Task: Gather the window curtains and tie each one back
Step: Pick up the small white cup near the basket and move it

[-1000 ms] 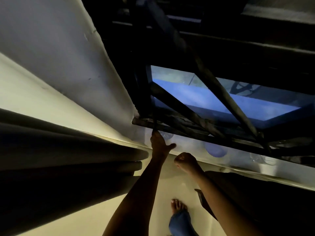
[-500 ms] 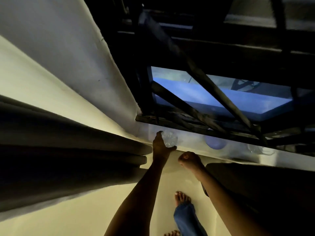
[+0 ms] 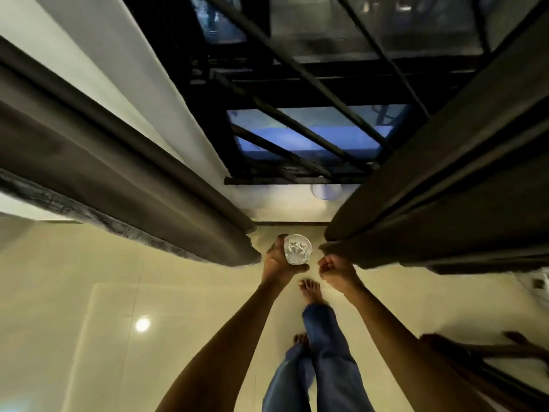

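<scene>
Your left hand (image 3: 277,264): fingers and thumb curled round a clear cut-glass tumbler (image 3: 297,253), seen mouth-up, held above the floor between the two curtains.

Your right hand (image 3: 335,270): fingers folded tight into a fist, with nothing showing inside it; it sits just beside the tumbler and just below the lower corner of the right curtain.

Left curtain (image 3: 133,188): dark brown, hanging in loose folds, untied, its hem near your left hand.

Right curtain (image 3: 445,185): same dark cloth, hanging in folds, untied.

Window (image 3: 297,135): lies between the curtains, with a dark frame crossed by grille bars and blue light behind.

Window sill (image 3: 282,200): pale, carrying a round bluish item (image 3: 325,191), possibly a bowl or a lid; it is too blurred to say which.

Floor (image 3: 89,337): glossy cream tile with a lamp reflection (image 3: 142,324).

Your legs (image 3: 326,361): blue jeans, with one bare foot (image 3: 310,289) forward below your hands.
</scene>
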A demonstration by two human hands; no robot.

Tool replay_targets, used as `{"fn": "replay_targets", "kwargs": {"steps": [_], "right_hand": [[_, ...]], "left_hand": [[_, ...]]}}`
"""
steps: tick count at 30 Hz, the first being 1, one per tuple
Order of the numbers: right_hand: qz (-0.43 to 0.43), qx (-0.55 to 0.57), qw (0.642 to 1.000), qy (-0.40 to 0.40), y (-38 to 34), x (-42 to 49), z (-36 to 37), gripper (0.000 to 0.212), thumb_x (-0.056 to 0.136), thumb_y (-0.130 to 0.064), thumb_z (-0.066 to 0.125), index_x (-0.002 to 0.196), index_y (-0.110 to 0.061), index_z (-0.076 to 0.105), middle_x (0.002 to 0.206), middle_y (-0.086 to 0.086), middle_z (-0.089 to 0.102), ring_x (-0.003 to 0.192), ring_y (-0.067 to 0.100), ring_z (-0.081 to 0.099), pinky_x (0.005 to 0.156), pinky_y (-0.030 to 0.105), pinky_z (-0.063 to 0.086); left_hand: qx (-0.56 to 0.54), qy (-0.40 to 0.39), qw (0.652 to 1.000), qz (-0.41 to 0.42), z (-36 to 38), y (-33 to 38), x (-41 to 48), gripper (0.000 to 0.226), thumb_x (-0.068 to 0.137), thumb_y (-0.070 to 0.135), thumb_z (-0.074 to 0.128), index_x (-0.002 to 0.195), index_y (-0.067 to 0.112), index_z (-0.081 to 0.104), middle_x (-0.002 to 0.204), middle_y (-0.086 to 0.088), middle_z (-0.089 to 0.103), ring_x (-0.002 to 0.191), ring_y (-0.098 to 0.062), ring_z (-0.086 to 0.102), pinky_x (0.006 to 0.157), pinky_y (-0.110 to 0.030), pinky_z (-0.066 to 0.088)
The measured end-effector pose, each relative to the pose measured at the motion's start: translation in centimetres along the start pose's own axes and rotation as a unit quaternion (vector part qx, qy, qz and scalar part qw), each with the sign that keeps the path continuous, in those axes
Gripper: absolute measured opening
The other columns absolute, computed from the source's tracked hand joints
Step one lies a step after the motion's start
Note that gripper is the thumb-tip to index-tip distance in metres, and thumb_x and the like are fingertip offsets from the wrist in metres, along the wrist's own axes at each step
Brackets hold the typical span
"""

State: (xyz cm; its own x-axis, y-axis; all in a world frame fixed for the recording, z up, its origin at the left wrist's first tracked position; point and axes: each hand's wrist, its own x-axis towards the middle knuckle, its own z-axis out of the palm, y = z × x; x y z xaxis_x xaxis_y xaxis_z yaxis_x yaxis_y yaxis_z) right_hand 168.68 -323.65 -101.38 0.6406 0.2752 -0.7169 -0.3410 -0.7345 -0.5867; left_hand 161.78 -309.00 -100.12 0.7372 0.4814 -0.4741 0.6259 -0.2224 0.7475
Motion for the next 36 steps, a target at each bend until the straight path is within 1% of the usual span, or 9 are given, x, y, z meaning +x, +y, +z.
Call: {"fn": "replay_targets", "kwargs": {"steps": [5, 8, 13, 16, 20, 24, 28, 32, 36], "right_hand": [[0.018, 0.008, 0.998, 0.061, 4.3, -8.5, -4.8, 0.016, 0.084, -0.004, 0.059, 0.098, -0.012, 0.061, 0.106, 0.004, 0.063, 0.1, 0.023, 0.058, 0.079, 0.024, 0.041], [0.031, 0.075, 0.989, 0.12, 7.5, -12.1, -8.0, 0.03, 0.079, 0.005, 0.057, 0.108, -0.006, 0.059, 0.107, 0.008, 0.065, 0.1, 0.027, 0.06, 0.077, 0.024, 0.043], [0.035, 0.203, 0.954, 0.216, 13.4, -17.4, -14.3, 0.043, 0.075, 0.014, 0.056, 0.112, -0.008, 0.047, 0.101, 0.006, 0.056, 0.093, 0.025, 0.057, 0.069, 0.025, 0.049], [0.022, 0.257, 0.924, 0.283, 17.1, -20.0, -18.2, 0.051, 0.072, 0.013, 0.064, 0.112, -0.01, 0.042, 0.106, 0.008, 0.051, 0.093, 0.024, 0.054, 0.074, 0.037, 0.052], [0.026, 0.303, 0.884, 0.355, 22.4, -23.5, -23.6, 0.062, 0.072, 0.007, 0.069, 0.119, -0.019, 0.036, 0.113, 0.003, 0.048, 0.098, 0.021, 0.053, 0.077, 0.035, 0.053], [0.011, 0.312, 0.866, 0.391, 27.9, -27.2, -28.8, 0.07, 0.07, 0.0, 0.074, 0.125, -0.019, 0.034, 0.112, 0.006, 0.053, 0.091, 0.024, 0.059, 0.077, 0.049, 0.055], [-0.003, 0.282, 0.854, 0.438, 33.3, -29.1, -34.1, 0.084, 0.067, -0.019, 0.078, 0.135, -0.018, 0.028, 0.129, 0.003, 0.048, 0.112, 0.016, 0.052, 0.094, 0.034, 0.047], [-0.022, 0.303, 0.831, 0.466, 37.6, -29.9, -37.9, 0.089, 0.062, -0.012, 0.083, 0.131, -0.027, 0.028, 0.118, -0.014, 0.054, 0.104, 0.001, 0.059, 0.086, 0.015, 0.047], [0.013, 0.336, 0.785, 0.52, 42.4, -30.3, -40.1, 0.086, 0.06, -0.018, 0.087, 0.128, -0.03, 0.035, 0.118, -0.007, 0.06, 0.102, 0.01, 0.061, 0.084, 0.022, 0.05]], "left_hand": [[0.06, -0.083, 0.994, 0.038, 3.4, 4.9, -6.5, 0.086, 0.053, 0.032, 0.091, 0.125, 0.02, 0.045, 0.116, 0.005, 0.06, 0.104, -0.011, 0.057, 0.084, -0.016, 0.045], [0.101, -0.141, 0.983, 0.067, 6.6, 8.5, -9.2, 0.093, 0.052, 0.034, 0.091, 0.131, 0.02, 0.044, 0.122, 0.002, 0.06, 0.112, -0.016, 0.056, 0.093, -0.023, 0.047], [0.148, -0.231, 0.953, 0.131, 14.0, 15.2, -13.0, 0.083, 0.059, 0.031, 0.088, 0.129, 0.025, 0.044, 0.119, 0.005, 0.061, 0.108, -0.013, 0.057, 0.081, -0.014, 0.041], [0.167, -0.272, 0.935, 0.156, 19.7, 18.8, -15.3, 0.082, 0.058, 0.027, 0.089, 0.128, 0.026, 0.047, 0.114, 0.009, 0.06, 0.103, -0.01, 0.057, 0.083, -0.016, 0.043], [0.189, -0.309, 0.914, 0.185, 28.2, 22.5, -18.8, 0.092, 0.048, 0.033, 0.092, 0.128, 0.024, 0.046, 0.114, 0.0, 0.062, 0.102, -0.02, 0.061, 0.087, -0.03, 0.051], [0.21, -0.351, 0.886, 0.22, 36.5, 26.1, -23.2, 0.091, 0.052, 0.032, 0.091, 0.129, 0.018, 0.045, 0.118, -0.002, 0.059, 0.104, -0.019, 0.058, 0.086, -0.025, 0.047], [0.213, -0.395, 0.856, 0.258, 44.3, 29.5, -27.3, 0.089, 0.054, 0.029, 0.091, 0.13, 0.019, 0.045, 0.122, -0.001, 0.059, 0.108, -0.019, 0.057, 0.09, -0.026, 0.047], [0.22, -0.438, 0.825, 0.28, 50.7, 31.5, -30.4, 0.084, 0.054, 0.026, 0.09, 0.126, 0.022, 0.048, 0.115, 0.002, 0.062, 0.1, -0.015, 0.058, 0.079, -0.019, 0.045], [0.234, -0.477, 0.794, 0.296, 56.5, 32.2, -32.6, 0.082, 0.054, 0.024, 0.091, 0.125, 0.022, 0.05, 0.113, 0.003, 0.062, 0.096, -0.009, 0.055, 0.076, -0.014, 0.04]]}}
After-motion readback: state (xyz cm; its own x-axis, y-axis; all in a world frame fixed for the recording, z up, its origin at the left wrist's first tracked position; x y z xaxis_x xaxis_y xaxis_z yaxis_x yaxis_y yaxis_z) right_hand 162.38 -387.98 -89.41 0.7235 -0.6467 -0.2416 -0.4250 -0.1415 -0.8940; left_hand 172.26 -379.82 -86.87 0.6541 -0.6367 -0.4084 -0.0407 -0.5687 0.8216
